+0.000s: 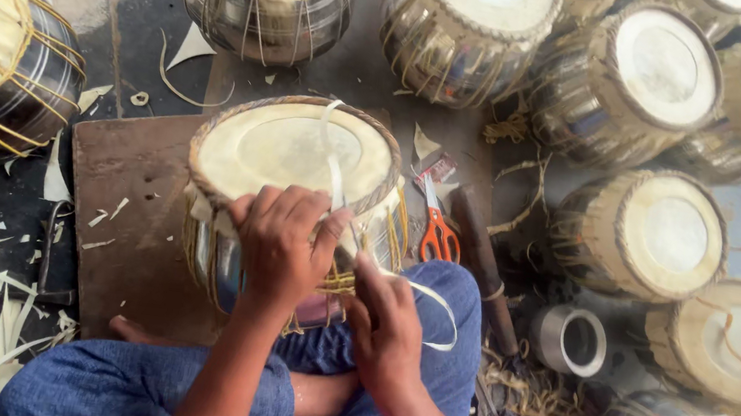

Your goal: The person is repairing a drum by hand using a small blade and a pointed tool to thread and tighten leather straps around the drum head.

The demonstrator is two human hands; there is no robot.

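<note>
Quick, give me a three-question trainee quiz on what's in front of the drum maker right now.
1. True or false: the left hand rests on the rim of the drum that stands on the brown board.
2. What does the right hand pinch? A) orange-handled scissors B) a pale strap C) a metal ring
3. Where do the orange-handled scissors lie relative to that drum?

Key:
1. True.
2. B, the pale strap, which runs up over the drumhead and loops past the knee.
3. On the floor just right of it in the picture, untouched, beside a dark wooden stick.
</note>
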